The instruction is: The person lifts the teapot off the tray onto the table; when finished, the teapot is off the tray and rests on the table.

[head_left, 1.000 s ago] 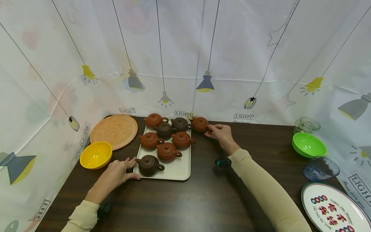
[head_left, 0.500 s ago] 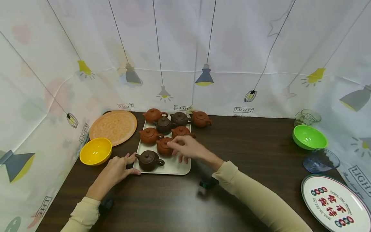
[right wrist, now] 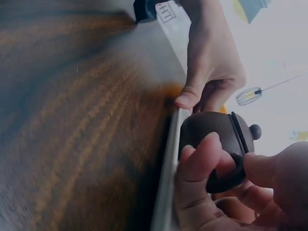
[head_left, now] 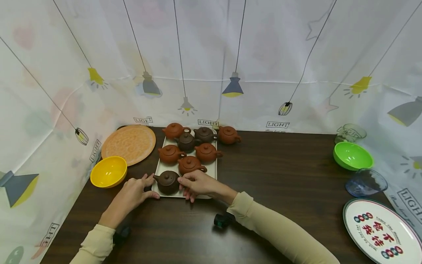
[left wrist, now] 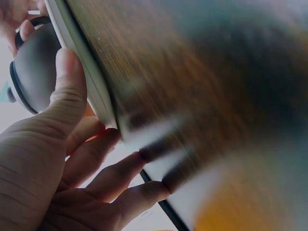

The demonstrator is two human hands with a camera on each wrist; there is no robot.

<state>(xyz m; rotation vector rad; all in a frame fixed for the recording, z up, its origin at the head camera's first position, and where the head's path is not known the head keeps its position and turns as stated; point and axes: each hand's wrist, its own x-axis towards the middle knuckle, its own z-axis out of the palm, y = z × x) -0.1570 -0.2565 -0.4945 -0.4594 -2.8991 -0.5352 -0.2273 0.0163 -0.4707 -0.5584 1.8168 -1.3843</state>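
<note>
A dark brown teapot (head_left: 167,182) stands at the front left of a cream tray (head_left: 159,169). My right hand (head_left: 201,184) holds its handle; in the right wrist view the thumb lies on top of the handle (right wrist: 226,183) and a finger passes through the loop. My left hand (head_left: 132,190) grips the tray's front left corner, thumb at the front rim and the other fingers along the left side. Behind the dark pot sit more teapots, among them a reddish-brown teapot (head_left: 189,165), another at the right (head_left: 207,152) and a dark teapot (head_left: 186,142).
Past the tray's back right corner, a reddish-brown teapot (head_left: 228,135) stands on the table. Left are a yellow bowl (head_left: 108,172) and a round orange-tan board (head_left: 130,145). Far right are a green bowl (head_left: 352,156), a blue glass bowl (head_left: 364,183), a clear cup (head_left: 352,132) and a white plate (head_left: 379,220).
My right hand has let go of the reddish-brown teapot at the back right, come forward and left over the tray, and taken the dark teapot's handle. My left hand stays at the tray corner.
</note>
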